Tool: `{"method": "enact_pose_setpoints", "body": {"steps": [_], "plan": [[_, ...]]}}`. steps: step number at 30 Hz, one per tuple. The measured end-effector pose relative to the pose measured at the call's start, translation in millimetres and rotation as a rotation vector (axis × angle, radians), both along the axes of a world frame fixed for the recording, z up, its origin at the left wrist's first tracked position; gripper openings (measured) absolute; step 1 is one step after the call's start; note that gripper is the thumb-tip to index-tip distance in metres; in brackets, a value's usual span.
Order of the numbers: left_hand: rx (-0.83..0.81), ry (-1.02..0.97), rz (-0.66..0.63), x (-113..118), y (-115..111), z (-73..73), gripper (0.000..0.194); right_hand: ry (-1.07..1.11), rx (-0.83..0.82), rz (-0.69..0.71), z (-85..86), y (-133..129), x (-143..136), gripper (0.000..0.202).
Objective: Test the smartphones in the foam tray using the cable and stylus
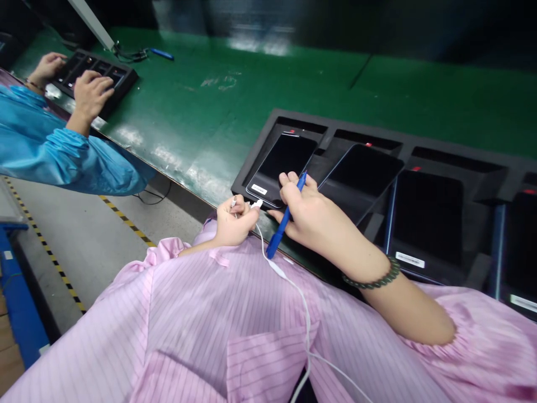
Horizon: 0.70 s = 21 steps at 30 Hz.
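Pinched in my left hand is a white plug on a thin white earphone cable, close to the lower edge of the nearest phone. The cable runs down over my lap and has a small thicker piece along it. A blue pen is held in my right hand, slanting down past the palm. My right fingers lie over the right edge of that same phone; whether they press on it is hard to see. The phone has a dark screen and a white label, and lies in a black foam tray.
More phones sit in the tray's other slots, including a tilted phone and a labelled phone. Left along the green bench, a co-worker's hands rest over another black tray. Another blue pen lies behind.
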State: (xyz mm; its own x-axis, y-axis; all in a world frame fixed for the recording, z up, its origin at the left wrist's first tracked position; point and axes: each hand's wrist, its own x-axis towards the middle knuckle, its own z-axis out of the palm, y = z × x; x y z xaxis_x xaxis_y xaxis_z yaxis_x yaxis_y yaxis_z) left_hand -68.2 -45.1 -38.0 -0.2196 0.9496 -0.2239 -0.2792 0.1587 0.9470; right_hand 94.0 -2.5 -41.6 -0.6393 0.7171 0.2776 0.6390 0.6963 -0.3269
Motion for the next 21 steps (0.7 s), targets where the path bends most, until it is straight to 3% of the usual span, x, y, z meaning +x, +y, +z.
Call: {"method": "enact_pose_setpoints", "body": {"steps": [8,15,21], "plan": [[0.045,0.143,0.029,2.2,4.5,3.4,0.050,0.011,-0.069,0.017,1.8,-2.3,-0.8,0.045],[0.058,0.196,0.047,2.3,9.7,-0.1,0.042,-0.002,-0.027,-0.003,0.4,-4.4,-3.0,0.034],[0.025,0.110,-0.009,-2.4,12.1,1.2,0.051,-0.002,-0.020,-0.003,-0.2,-2.4,-3.0,0.042]]}}
